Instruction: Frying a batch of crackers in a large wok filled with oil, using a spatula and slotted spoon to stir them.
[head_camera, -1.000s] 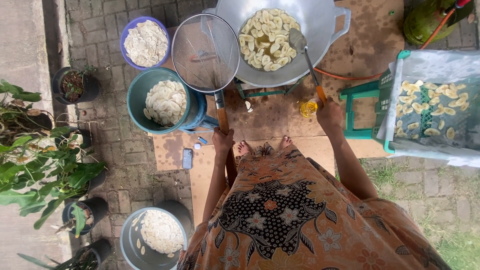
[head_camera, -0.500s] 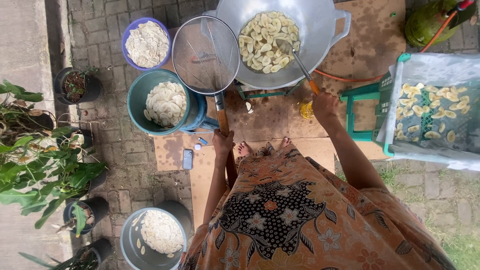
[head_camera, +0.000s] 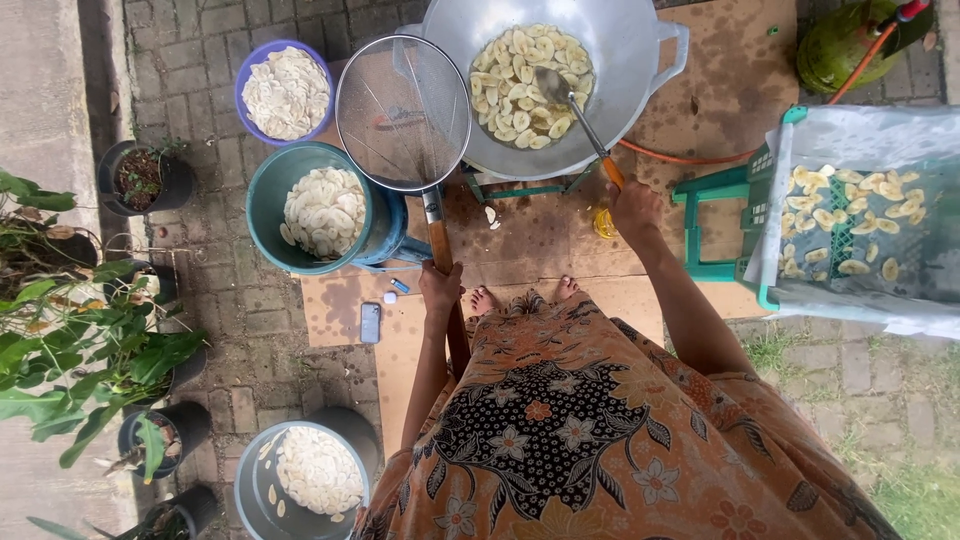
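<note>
Wok (head_camera: 640, 90): dull grey metal, smooth. Skimmer (head_camera: 402, 112): fine wire mesh in a metal rim, wooden handle held by left hand (head_camera: 440, 290). Ladle (head_camera: 570, 100): shiny metal, orange handle held by right hand (head_camera: 635, 208). Bucket (head_camera: 262, 205): matt teal plastic. Ground sheet (head_camera: 720, 90): rough brown cardboard, oil-stained. Crate (head_camera: 775, 170): green plastic, lined with translucent film

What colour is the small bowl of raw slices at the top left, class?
The bowl is purple-blue, seen best in the head view, beside the wire strainer.
</note>
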